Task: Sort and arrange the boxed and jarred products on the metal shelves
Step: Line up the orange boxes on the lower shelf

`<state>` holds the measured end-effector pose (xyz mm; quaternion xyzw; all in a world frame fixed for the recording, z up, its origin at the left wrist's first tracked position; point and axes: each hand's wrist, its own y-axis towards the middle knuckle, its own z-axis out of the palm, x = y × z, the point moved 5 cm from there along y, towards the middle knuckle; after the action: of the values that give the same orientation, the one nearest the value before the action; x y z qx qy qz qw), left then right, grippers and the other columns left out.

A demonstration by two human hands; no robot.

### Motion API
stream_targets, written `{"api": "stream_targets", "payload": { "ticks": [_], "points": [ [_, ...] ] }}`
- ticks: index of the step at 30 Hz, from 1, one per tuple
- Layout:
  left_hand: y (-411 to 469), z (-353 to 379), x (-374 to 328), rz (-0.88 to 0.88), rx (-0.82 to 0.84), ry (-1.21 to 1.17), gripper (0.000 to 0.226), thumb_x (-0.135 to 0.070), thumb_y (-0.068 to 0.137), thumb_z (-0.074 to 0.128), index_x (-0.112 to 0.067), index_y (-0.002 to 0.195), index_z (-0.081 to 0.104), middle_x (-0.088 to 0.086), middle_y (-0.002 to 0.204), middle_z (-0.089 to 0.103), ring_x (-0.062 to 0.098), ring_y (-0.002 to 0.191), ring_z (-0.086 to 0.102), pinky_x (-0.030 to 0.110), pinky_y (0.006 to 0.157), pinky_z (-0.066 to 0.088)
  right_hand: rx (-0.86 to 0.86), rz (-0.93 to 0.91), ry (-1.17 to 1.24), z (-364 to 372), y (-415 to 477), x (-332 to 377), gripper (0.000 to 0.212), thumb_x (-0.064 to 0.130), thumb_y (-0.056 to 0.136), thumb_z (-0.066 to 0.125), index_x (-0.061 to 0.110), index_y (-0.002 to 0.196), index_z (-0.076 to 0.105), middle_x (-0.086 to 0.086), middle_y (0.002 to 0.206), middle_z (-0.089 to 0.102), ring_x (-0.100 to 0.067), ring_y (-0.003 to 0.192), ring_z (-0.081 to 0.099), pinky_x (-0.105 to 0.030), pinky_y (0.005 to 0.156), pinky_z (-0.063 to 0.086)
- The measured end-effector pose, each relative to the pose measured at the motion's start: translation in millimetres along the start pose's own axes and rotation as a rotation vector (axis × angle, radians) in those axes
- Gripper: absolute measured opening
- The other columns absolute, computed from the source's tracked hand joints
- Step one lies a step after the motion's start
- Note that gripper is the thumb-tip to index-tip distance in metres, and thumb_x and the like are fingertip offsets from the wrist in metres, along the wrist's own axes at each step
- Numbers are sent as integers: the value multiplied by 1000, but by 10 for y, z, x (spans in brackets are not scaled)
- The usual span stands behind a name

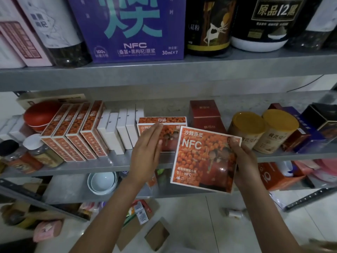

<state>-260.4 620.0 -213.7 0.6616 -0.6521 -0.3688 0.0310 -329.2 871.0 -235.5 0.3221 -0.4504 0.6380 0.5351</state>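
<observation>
My left hand (147, 154), fingers straight and holding nothing, hovers before the flat orange stack (162, 120). Just right of that stack the NFC box (204, 157) faces me, long axis upright. My right hand (242, 161) grips its right edge, so I judge the right hand places it.

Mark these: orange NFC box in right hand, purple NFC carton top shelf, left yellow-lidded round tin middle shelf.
Orange NFC box (206, 157): head view, front face centre.
Purple NFC carton (135, 31): head view, front face.
Left yellow-lidded round tin (249, 120): head view, lid top.
</observation>
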Motion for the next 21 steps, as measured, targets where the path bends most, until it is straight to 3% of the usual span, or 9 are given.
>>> {"api": "stream_targets", "payload": {
  "ticks": [4,7,10,12,14,18,21],
  "points": [
    [-377,55,-151,-497,196,-687,50,-68,94,31,-35,121,58,-15,109,71,8,103,67,19,83,53,-1,67,-28,71,-54,-116,11,22,89,65,12,90,68,-9,83,75,-23,71,73,-35,60,60],
    [-561,236,-247,-669,338,-870,32,-52,88,47,-36,116,54,-23,95,71,-1,89,70,10,66,51,16,147,-46,150,-97,-214,10,18,93,61,11,93,68,-15,93,72,-28,77,70,-41,74,57],
    [-641,254,-189,-736,279,-888,10,-30,96,52,-33,105,56,-24,82,72,-3,75,70,9,58,50,63,257,-56,224,-122,-289,27,20,94,59,4,116,64,-22,112,67,-37,97,65,-44,86,52],
    [-700,242,-123,-785,260,-874,13,-29,100,48,-31,101,61,-19,80,74,2,72,71,11,57,50,121,313,-42,245,-143,-333,38,21,90,60,4,124,61,-22,114,67,-34,96,66,-42,85,52],
    [-785,267,-46,-893,265,-897,21,-33,100,47,-25,98,66,-8,82,76,10,73,73,17,59,53,197,367,-10,263,-182,-384,38,21,84,62,8,120,65,-20,109,70,-32,92,69,-44,84,53],
    [-910,283,-7,-1076,318,-918,29,-36,100,47,-18,94,68,1,83,77,13,71,73,21,60,53,225,429,58,255,-214,-530,48,16,90,58,13,138,50,-24,126,62,-42,117,59,-63,103,41],
    [-877,213,-46,-1088,323,-907,30,-37,101,44,-19,90,66,-4,75,76,5,62,71,12,50,49,210,421,58,291,-242,-570,48,14,82,61,7,129,56,-24,108,68,-39,99,67,-59,92,51]
  ]
}}
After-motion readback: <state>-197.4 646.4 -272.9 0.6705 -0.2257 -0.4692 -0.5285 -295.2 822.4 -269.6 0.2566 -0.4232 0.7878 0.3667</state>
